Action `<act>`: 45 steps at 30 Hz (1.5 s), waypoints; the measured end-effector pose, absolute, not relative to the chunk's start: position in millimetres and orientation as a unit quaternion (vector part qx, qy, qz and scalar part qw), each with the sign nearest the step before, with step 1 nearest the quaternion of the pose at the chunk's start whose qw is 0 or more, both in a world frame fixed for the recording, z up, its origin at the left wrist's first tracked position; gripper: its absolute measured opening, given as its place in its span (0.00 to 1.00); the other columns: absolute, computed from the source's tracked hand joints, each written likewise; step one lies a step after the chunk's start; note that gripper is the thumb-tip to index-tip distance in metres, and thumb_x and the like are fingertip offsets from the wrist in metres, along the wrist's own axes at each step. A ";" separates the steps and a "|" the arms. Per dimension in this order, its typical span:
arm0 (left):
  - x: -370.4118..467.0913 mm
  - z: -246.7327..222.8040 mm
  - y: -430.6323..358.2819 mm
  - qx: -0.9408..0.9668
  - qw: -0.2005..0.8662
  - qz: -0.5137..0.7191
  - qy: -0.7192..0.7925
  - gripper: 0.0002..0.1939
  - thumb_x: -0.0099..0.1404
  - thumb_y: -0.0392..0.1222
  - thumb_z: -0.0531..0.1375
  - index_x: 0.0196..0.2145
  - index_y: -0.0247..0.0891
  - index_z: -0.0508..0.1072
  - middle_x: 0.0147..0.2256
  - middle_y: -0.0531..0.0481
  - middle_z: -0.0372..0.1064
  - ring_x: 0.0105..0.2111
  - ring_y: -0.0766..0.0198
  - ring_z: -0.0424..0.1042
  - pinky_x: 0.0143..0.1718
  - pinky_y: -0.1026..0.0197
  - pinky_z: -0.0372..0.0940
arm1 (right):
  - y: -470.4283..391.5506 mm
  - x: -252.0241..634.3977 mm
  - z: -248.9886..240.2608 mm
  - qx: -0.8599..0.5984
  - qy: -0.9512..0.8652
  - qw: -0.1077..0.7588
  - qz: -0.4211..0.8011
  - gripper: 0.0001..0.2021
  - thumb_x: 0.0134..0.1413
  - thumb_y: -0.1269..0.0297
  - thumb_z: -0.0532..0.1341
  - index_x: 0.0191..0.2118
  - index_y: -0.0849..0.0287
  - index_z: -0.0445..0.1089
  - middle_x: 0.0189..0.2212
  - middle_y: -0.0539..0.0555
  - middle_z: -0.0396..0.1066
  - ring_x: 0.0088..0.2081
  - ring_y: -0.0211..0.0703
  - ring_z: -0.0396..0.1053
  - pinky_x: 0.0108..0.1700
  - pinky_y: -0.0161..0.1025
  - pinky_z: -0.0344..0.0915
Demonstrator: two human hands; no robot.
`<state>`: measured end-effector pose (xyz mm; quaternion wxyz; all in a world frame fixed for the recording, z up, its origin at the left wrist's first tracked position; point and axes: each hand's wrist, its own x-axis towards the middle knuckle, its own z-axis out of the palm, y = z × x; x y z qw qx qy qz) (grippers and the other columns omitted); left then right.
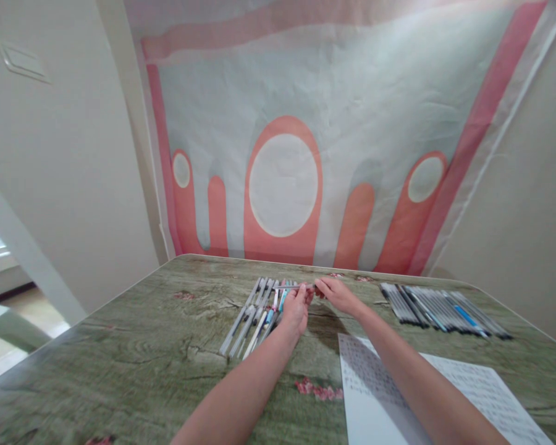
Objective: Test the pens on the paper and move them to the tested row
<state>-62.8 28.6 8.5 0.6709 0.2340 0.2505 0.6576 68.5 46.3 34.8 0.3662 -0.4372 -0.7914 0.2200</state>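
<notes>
From my feed I read the pen (285, 287) held over the far end of the left-side pens (256, 334), long axis running left-right; left hand (297, 310) pinching its shaft, right hand (337, 293) nearer its right end, fingers closed there.

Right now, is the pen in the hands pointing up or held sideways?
Sideways: the pen runs almost level, with the left hand gripping it and the right hand at one end.
</notes>
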 end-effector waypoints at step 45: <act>-64.7 0.6 32.1 0.256 0.680 0.638 0.257 0.08 0.53 0.38 0.61 0.31 0.32 0.68 0.26 0.51 0.68 0.25 0.74 0.67 0.28 0.71 0.61 | 48.5 71.8 29.0 -0.408 -0.778 0.371 0.300 0.18 0.53 0.50 0.49 0.27 0.60 0.62 0.21 0.48 0.63 0.23 0.35 0.61 0.27 0.33 0.59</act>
